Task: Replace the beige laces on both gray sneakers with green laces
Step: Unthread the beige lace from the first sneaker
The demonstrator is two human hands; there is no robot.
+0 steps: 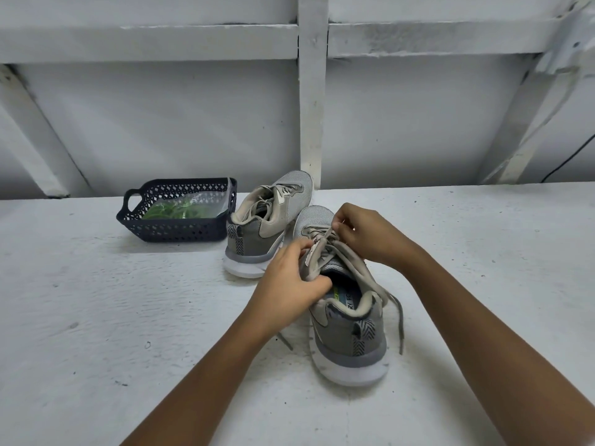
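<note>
Two gray sneakers stand on a white table (96, 317), heels toward me. The near sneaker (349, 336) is in the middle, and its beige lace (370, 281) is loose, with one end trailing down its right side. My left hand (293, 278) grips the tongue and left edge of its opening. My right hand (367, 233) pinches the lace over the upper eyelets. The far sneaker (264, 226) stands behind and to the left, with its beige lace threaded. Green laces (174, 210) lie in a clear bag inside a dark basket (174, 231).
The dark plastic basket sits at the back left, touching the far sneaker's left side. A white wall with beams (312, 91) rises right behind the table's far edge. A thin black cable (570, 159) hangs at the far right.
</note>
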